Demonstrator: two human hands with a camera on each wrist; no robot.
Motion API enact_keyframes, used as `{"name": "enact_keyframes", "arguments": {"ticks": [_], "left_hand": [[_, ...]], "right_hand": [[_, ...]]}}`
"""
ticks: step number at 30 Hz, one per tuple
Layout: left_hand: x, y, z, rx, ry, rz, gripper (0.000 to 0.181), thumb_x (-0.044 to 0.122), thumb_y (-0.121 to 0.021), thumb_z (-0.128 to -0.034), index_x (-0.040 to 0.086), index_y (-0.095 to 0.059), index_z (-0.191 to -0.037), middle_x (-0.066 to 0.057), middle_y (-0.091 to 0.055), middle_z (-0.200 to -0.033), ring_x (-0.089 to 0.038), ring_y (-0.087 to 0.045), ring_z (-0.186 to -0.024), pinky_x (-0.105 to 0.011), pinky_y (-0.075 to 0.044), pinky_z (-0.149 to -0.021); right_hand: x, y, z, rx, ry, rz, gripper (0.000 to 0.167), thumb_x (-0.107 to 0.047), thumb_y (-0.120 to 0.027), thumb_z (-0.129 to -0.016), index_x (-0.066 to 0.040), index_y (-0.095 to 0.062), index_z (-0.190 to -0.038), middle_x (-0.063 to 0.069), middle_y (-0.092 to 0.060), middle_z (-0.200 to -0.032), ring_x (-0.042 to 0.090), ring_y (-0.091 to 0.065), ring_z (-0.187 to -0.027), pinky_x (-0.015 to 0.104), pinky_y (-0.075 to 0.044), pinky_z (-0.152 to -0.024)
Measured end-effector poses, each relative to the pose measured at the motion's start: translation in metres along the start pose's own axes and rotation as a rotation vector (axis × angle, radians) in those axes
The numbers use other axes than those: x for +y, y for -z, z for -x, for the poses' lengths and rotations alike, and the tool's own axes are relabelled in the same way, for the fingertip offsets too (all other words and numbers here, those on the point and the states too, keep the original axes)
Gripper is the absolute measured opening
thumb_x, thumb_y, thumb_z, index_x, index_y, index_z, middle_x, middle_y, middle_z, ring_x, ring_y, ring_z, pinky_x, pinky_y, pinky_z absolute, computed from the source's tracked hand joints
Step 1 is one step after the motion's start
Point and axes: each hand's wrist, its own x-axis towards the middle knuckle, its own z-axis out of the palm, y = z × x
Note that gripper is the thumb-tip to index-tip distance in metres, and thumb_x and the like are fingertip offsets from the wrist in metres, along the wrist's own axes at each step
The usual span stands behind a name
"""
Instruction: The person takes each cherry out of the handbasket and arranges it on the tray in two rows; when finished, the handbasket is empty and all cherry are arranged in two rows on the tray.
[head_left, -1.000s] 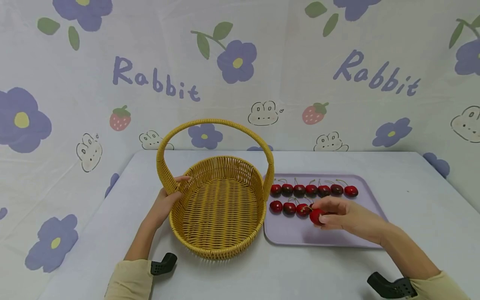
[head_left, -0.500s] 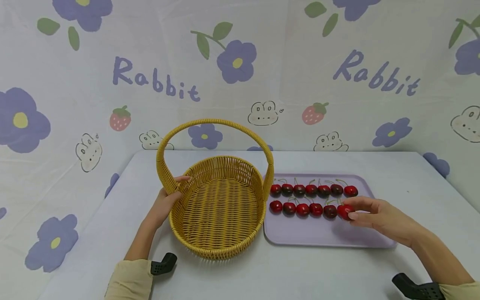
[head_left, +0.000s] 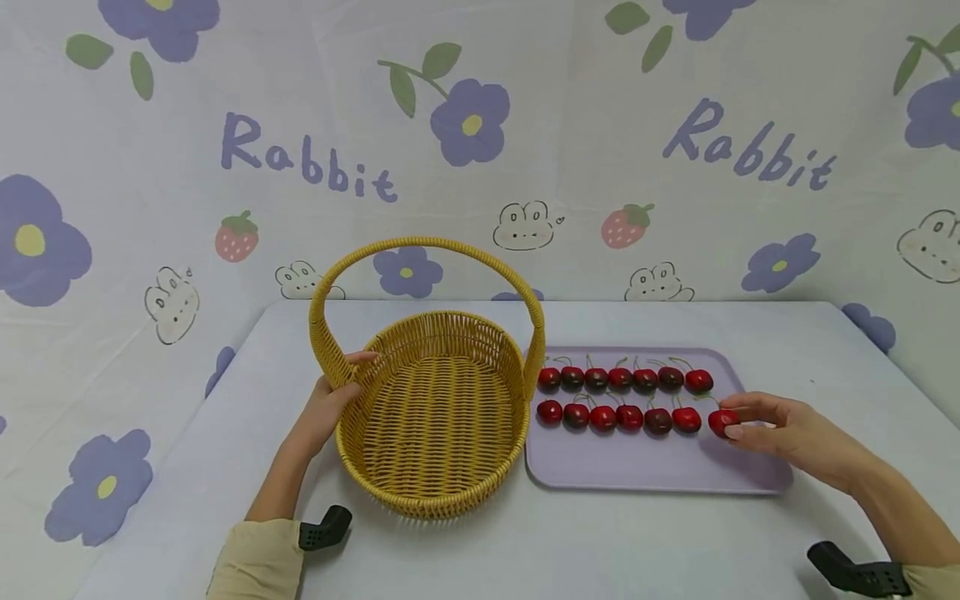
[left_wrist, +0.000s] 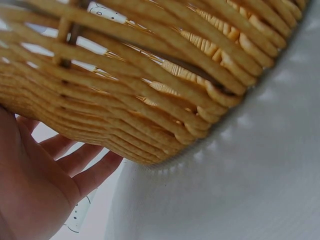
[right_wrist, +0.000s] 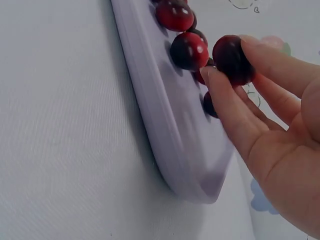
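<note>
In the head view my left hand [head_left: 326, 408] grips the left side of a yellow woven basket [head_left: 431, 504], at the foot of its tall arched handle. Fingers curl against the weave in the left wrist view, with the basket wall [left_wrist: 115, 100] above them. My right hand [head_left: 798, 433] pinches a red cherry [head_left: 722, 422] between thumb and fingertips over the right part of a lilac tray [head_left: 645, 475]. The right wrist view shows this cherry [right_wrist: 233, 59] close up, near other cherries. Two rows of cherries with stems lie on the tray, such as a dark cherry [head_left: 658, 422].
A white-covered table [head_left: 570, 550] carries the basket and tray, which stand side by side, almost touching. Behind hangs a curtain [head_left: 577, 133] printed with flowers, rabbits and strawberries. Black wrist mounts, such as the left one [head_left: 326, 527], sit at both cuffs.
My right hand has moved to the right with the cherry, from in front of the front row to that row's right end. The left hand stays on the basket.
</note>
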Motion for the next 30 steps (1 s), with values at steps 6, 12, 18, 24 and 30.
{"name": "enact_keyframes", "arguments": {"ticks": [6,12,18,24,30], "left_hand": [[0.001,0.001,0.001,0.000,-0.003,-0.001,0.047,-0.003,-0.039,-0.0891,-0.001,-0.045,-0.136,-0.019,-0.038,-0.145,-0.033,-0.025,-0.138,-0.054,-0.016,-0.108],[0.002,-0.001,0.002,0.001,0.003,0.000,0.047,-0.003,-0.039,-0.0889,-0.001,-0.044,-0.136,-0.020,-0.038,-0.144,-0.034,-0.026,-0.137,-0.055,-0.017,-0.108],[0.003,-0.001,0.003,0.005,0.003,0.000,0.048,-0.004,-0.039,-0.0887,-0.001,-0.045,-0.136,-0.019,-0.038,-0.144,-0.034,-0.026,-0.137,-0.055,-0.017,-0.108],[0.004,-0.001,0.003,0.003,0.005,0.000,0.048,-0.004,-0.039,-0.0889,-0.001,-0.044,-0.136,-0.019,-0.038,-0.144,-0.035,-0.025,-0.137,-0.056,-0.016,-0.108],[0.003,-0.001,0.003,0.001,0.007,-0.002,0.048,-0.003,-0.039,-0.0889,-0.001,-0.044,-0.136,-0.020,-0.038,-0.144,-0.035,-0.025,-0.137,-0.056,-0.016,-0.108]], "right_hand": [[0.006,0.000,-0.005,0.017,-0.013,0.042,0.059,-0.029,-0.062,-0.092,0.003,-0.042,-0.137,0.026,-0.044,-0.133,0.040,-0.042,-0.119,0.055,-0.043,-0.090],[0.009,-0.002,-0.009,0.012,-0.028,0.052,0.059,-0.029,-0.063,-0.092,0.002,-0.041,-0.136,0.027,-0.048,-0.129,0.035,-0.050,-0.113,0.052,-0.045,-0.089],[0.008,-0.003,-0.011,0.002,-0.039,0.086,0.059,-0.030,-0.063,-0.091,0.004,-0.043,-0.135,0.025,-0.053,-0.125,0.033,-0.053,-0.110,0.043,-0.048,-0.085],[0.006,-0.004,-0.013,0.010,-0.044,0.086,0.060,-0.030,-0.064,-0.090,0.005,-0.043,-0.135,0.026,-0.053,-0.124,0.031,-0.054,-0.106,0.035,-0.048,-0.079],[0.006,-0.006,-0.013,0.032,-0.054,0.106,0.062,-0.031,-0.065,-0.090,0.007,-0.042,-0.134,0.028,-0.052,-0.124,0.028,-0.057,-0.100,0.033,-0.050,-0.075]]}}
